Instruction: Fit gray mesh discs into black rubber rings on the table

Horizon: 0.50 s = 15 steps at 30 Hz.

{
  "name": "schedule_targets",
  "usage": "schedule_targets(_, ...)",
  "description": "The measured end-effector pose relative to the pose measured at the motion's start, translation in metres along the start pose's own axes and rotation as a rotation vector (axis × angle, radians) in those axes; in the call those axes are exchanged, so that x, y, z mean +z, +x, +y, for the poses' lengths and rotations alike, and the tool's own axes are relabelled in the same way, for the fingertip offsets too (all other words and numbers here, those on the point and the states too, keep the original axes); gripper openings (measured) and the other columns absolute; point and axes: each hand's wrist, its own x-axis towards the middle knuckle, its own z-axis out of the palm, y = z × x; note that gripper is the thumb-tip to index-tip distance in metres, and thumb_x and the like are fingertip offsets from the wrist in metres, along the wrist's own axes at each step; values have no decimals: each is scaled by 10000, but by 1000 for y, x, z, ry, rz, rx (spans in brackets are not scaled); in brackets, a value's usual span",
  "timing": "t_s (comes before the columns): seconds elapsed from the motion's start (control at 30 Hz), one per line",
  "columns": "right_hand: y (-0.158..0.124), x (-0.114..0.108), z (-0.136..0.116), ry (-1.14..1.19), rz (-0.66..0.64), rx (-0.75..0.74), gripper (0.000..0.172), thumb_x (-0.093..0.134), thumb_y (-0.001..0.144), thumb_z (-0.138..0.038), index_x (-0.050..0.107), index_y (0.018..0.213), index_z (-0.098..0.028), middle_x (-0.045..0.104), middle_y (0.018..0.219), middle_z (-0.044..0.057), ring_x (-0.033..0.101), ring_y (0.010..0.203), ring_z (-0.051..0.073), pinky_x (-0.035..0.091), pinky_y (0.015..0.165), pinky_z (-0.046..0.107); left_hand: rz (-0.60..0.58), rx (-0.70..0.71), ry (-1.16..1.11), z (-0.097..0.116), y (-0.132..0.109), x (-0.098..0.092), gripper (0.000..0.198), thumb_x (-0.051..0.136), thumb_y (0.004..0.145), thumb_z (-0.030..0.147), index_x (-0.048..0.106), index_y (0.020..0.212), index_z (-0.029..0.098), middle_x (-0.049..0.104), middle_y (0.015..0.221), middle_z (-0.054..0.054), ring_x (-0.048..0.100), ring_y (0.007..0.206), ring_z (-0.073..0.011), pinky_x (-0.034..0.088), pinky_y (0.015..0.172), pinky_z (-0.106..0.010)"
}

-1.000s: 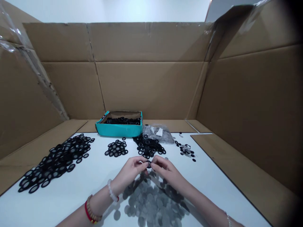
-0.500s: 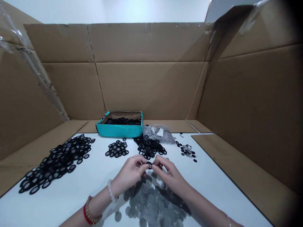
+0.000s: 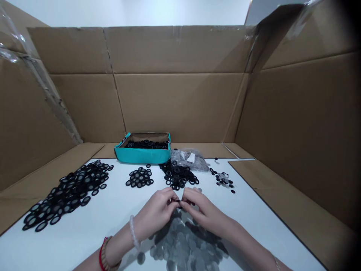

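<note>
At the middle of the table, my left hand (image 3: 160,206) and my right hand (image 3: 199,207) meet, fingertips pinched on one small black ring (image 3: 178,201), mostly covered by the fingers. Below them spreads a pile of translucent grey discs (image 3: 183,241). Just beyond the hands lies a heap of loose black rings (image 3: 180,175). To its left is a small group of black rings with grey centres (image 3: 139,177). A much larger pile of such filled rings (image 3: 70,192) covers the table's left side.
A teal box (image 3: 142,155) of black rings stands at the back, beside a clear plastic bag (image 3: 191,159). Some scattered rings and discs (image 3: 222,178) lie at the back right. Cardboard walls (image 3: 177,105) enclose the white table (image 3: 113,214) at the back and sides.
Both hands have dipped slightly toward the grey discs, and the fingers have closed further over the ring, which showed more clearly before. The piles look the same.
</note>
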Motion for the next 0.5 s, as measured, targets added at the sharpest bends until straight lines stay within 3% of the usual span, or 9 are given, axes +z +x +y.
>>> schedule_targets(0.2,1,3,6,347,-16,140,336,393,908,-467,407,716,-192,399,696,-27,382,653,134,318,591,240,-56,-298,-527,0,5,1,198,534,781,344,568,755,150,541,553,30,566,496,-150,401,537,-245)
schedule_targets(0.5,4,4,9,532,26,185,354,446,881,-483,405,688,-189,396,659,-33,364,622,122,291,570,233,-33,-288,-751,3,7,-7,246,554,792,377,613,775,138,575,765,-14,569,663,-143,426,660,-252)
